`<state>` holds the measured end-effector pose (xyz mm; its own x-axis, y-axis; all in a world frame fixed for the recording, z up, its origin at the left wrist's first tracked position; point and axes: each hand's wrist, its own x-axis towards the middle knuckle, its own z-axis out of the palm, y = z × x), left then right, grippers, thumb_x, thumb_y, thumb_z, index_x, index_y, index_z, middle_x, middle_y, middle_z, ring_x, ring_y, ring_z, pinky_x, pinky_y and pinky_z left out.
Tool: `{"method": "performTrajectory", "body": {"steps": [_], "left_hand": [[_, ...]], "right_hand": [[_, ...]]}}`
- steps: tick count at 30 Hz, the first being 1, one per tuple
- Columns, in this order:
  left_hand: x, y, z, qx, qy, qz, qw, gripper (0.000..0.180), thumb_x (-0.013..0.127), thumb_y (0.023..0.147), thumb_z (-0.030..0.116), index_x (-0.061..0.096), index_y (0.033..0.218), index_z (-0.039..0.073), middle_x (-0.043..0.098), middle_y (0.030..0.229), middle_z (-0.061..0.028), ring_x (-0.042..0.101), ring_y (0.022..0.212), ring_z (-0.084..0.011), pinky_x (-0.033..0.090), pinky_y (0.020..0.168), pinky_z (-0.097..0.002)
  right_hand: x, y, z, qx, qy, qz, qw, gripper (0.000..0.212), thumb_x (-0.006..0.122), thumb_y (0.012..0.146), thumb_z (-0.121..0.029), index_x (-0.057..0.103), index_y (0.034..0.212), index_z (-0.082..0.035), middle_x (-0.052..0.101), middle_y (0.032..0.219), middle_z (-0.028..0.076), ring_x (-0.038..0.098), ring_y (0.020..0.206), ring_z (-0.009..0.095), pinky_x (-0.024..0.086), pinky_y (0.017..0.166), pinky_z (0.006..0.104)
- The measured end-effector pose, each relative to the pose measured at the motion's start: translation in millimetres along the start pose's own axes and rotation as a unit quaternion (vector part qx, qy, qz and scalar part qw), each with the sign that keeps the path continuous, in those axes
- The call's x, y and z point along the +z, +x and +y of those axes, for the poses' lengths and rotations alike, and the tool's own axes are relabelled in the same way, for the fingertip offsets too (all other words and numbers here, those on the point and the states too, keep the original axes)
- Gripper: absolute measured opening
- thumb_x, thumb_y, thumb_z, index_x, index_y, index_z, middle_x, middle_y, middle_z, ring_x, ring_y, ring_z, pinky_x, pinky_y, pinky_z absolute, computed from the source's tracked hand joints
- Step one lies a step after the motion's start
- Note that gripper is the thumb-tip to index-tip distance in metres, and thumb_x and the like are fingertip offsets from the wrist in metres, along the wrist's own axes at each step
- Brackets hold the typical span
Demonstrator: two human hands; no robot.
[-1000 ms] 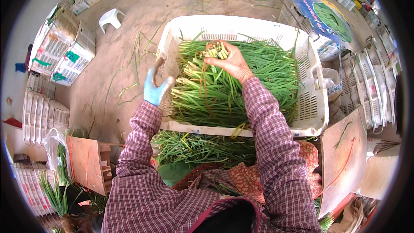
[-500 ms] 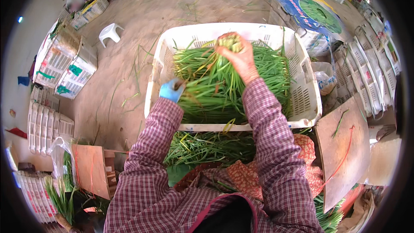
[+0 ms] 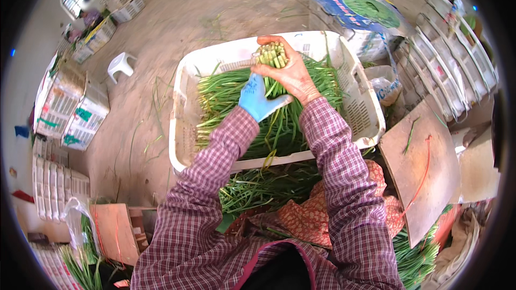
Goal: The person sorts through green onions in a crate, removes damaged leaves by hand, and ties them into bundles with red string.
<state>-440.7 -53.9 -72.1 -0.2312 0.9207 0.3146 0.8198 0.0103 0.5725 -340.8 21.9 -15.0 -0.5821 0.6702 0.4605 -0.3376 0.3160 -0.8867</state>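
Observation:
A bunch of chives (image 3: 272,55) with pale, evenly gathered stem ends is gripped in my bare right hand (image 3: 293,72), its fingers and thumb wrapped around it. Just below, my left hand (image 3: 259,96), in a blue glove, is raised against the bunch. Its thumb points out to the right, while its fingertips are partly hidden by the right hand. Both hands are above a white plastic crate (image 3: 185,86) with slotted walls. Long green chives (image 3: 215,94) lie spread inside it.
More loose greens (image 3: 263,185) lie between the crate and my body, beside an orange patterned cloth (image 3: 309,217). A wooden board (image 3: 422,169) leans at the right, near stacked white crates (image 3: 438,64). A white stool (image 3: 121,65) stands at the left; another person (image 3: 91,17) is far off.
My left hand has moved up and right from the crate's left side to the bunch, its thumb now spread. My right hand still holds the bunch, its cut ends now turned toward me. The view has shifted.

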Motion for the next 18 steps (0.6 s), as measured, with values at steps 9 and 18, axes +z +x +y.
{"method": "performTrajectory", "body": {"steps": [9,18], "left_hand": [[65,-27,-43,-0.092,0.167,-0.262,0.946,0.127,0.081,0.053,0.048,0.005,0.142,0.0,0.027,0.139,-0.0261,0.029,0.129,-0.0366,0.027,0.107,-0.0409],[118,-68,-124,0.053,0.254,-0.34,0.904,0.114,0.08,0.055,0.052,0.018,0.143,0.016,0.023,0.144,-0.0141,0.022,0.132,-0.0353,0.024,0.106,-0.049]], "right_hand": [[-54,-14,-24,-0.029,0.052,0.144,0.988,0.026,0.074,0.07,-0.005,0.057,0.09,-0.006,0.064,0.088,0.002,0.062,0.08,0.011,0.054,0.074,0.0258],[-230,-30,-218,-0.298,0.346,0.165,0.874,0.02,0.066,0.075,-0.007,0.058,0.094,-0.007,0.064,0.075,0.005,0.061,0.067,0.015,0.055,0.065,0.0292]]}}
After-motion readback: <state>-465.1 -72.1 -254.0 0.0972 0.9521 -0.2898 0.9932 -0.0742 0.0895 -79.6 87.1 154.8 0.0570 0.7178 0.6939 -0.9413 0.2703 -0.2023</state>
